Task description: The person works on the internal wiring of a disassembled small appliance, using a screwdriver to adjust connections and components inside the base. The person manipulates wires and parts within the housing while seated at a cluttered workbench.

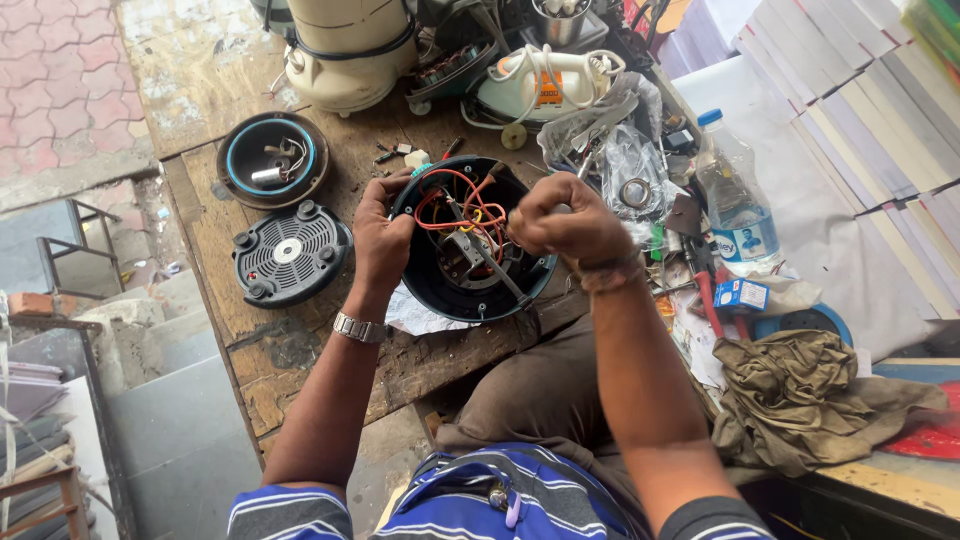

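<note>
A round black appliance housing [440, 290] lies open on the worn wooden bench [300, 350], with red, orange and yellow wires [462, 205] and a metal motor part inside. My left hand [380, 235] grips its left rim. My right hand [565, 225] is closed in a fist over the housing's right side and holds a screwdriver [495, 270] whose shaft angles down into the housing. A metal watch [360, 327] is on my left wrist.
A black vented round cover [288, 253] and a blue-ringed round base [272, 160] lie to the left. Behind stand a cream appliance body [350, 50] and a white iron [545, 85]. A water bottle [735, 195], loose tools and a crumpled cloth [800, 400] crowd the right.
</note>
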